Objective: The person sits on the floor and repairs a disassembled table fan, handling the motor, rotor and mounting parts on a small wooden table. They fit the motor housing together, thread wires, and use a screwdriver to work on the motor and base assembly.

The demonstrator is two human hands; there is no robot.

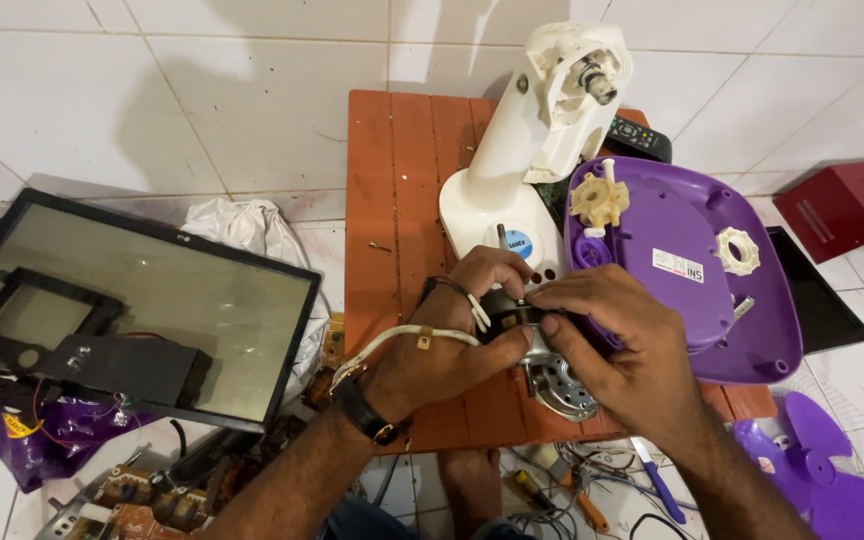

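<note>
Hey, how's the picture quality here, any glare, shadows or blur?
Head view: sharp on the left hand, the right hand and the fan motor they grip; soft glare on the flat screen; a shadow falls on the tiled wall; straight tile lines bend toward the edges, a wide-lens distortion.

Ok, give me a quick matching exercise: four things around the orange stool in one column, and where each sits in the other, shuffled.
Things:
1. small motor
2. purple fan blade
3. flat screen panel
4. remote control

Places:
A. on the floor tiles, far left
B. at the stool's back edge, behind the white fan body
C. on the floor, lower right
D. held between the left hand and the right hand over the orange stool

Pairs: 1-D, 2-C, 3-A, 4-B
</note>
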